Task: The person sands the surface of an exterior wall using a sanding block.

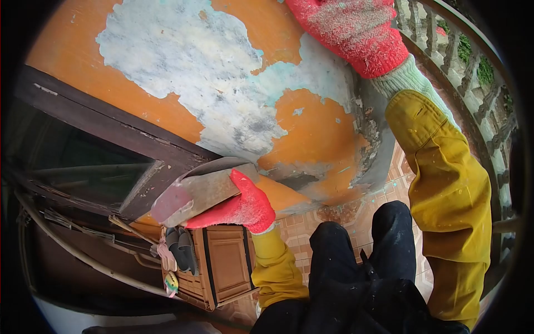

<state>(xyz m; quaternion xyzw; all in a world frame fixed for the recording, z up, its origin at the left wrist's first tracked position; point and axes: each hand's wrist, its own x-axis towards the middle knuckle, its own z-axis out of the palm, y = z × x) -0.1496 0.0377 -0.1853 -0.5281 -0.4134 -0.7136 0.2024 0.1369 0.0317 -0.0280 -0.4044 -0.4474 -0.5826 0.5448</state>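
My left hand, in a dusty red-coated glove, is closed around a worn grey mud pan with a pinkish patch at one end. The pan is tilted, and its inside is hidden from me. Higher up, my right hand wears the same kind of glove, its back coated with pale dust. The frame's top edge cuts off its fingers, so what they hold, if anything, is out of sight. Before me is an orange wall with large patches of whitish filler, near both hands.
A dark-framed window is at left. Below the pan stands a brown wooden cabinet with grey slippers on it. Long poles lean at lower left. A balustrade curves along the right, above a tiled floor.
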